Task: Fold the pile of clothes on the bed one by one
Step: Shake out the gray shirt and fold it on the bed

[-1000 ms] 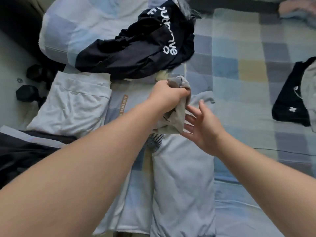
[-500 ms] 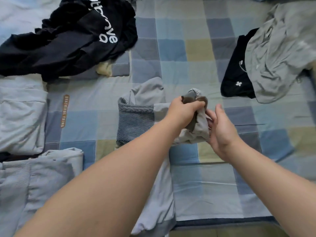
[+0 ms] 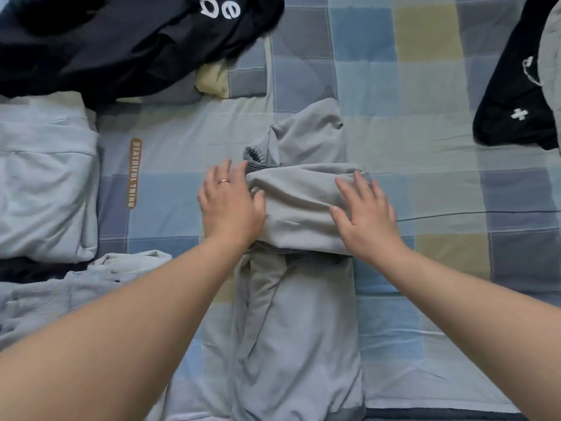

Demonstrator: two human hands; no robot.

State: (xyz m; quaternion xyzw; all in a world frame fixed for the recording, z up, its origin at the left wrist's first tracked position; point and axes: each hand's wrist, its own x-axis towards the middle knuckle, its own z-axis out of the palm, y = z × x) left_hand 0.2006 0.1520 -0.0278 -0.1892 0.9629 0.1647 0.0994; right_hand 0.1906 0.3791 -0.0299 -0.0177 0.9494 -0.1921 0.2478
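Grey garment (image 3: 299, 205) under both hands' spread fingers (image 3: 361, 185) (pressing flat).

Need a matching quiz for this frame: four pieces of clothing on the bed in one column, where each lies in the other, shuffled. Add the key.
Things:
1. grey garment
2. black garment with white letters
3. black garment with white cross
4. pale folded garment

Places:
A. right edge of view
B. left edge, folded flat
C. centre, touched by left hand and right hand
D. top left, crumpled

Pairs: 1-C; 2-D; 3-A; 4-B
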